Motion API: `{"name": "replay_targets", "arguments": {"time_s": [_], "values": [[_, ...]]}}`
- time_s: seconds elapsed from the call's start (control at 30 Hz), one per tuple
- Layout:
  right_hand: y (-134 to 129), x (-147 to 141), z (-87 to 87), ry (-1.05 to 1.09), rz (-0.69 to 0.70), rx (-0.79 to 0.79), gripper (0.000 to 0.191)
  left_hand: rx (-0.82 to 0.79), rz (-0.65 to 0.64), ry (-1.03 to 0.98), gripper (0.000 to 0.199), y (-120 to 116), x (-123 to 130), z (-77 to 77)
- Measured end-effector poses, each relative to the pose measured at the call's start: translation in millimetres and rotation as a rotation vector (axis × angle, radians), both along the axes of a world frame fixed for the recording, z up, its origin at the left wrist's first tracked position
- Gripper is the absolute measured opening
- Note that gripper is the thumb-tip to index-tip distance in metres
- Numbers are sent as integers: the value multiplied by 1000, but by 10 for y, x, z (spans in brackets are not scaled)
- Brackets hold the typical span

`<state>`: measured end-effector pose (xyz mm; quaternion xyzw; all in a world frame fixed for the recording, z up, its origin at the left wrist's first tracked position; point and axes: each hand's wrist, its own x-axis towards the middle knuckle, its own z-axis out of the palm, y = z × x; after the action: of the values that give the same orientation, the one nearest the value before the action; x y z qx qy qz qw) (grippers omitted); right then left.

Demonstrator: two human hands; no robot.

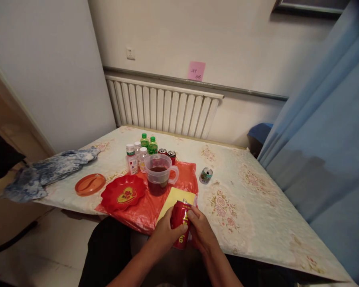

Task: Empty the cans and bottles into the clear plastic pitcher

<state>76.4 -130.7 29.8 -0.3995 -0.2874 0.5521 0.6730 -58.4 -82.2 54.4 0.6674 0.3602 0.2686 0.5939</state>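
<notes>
Both hands are wrapped around a red drink can (179, 223) with yellow lettering, held at the table's near edge. My left hand (165, 230) grips its left side, thumb across the front. My right hand (201, 228) holds the right side, its thumb near the can's top. Behind the can lies a yellow sheet (176, 197) on a red plastic bag (188, 175). A clear measuring jug (158, 179) with dark liquid stands just beyond, its handle to the right. A red scalloped plate (110, 196) sits left of the jug.
White-capped bottles (132, 162), green-capped bottles (152, 146) and dark red cans (171, 154) stand behind the jug. A small opened can (206, 175) is to the right. An orange lid (90, 184) and crumpled blue-white cloth (56, 169) lie left. A blue curtain (323, 103) hangs right.
</notes>
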Motion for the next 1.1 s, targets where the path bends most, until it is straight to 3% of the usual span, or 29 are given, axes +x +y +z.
{"name": "replay_targets", "arguments": {"time_s": [0.13, 0.3, 0.57, 0.87, 1.1], "values": [[3, -40, -19, 13, 8, 16, 42, 18, 25, 32, 55, -37, -17, 65], [-1, -44, -55, -7, -2, -5, 43, 4, 12, 1, 55, -15, -28, 5], [5, -13, -126, -40, -53, -42, 42, -275, -109, -191, 64, -41, -94, 91], [-72, -67, 26, -29, 0, -18, 54, -333, -112, -212, 65, -40, -110, 106], [-64, -22, -96, -57, -48, -38, 53, -308, -132, -209, 67, -41, -112, 60]]}}
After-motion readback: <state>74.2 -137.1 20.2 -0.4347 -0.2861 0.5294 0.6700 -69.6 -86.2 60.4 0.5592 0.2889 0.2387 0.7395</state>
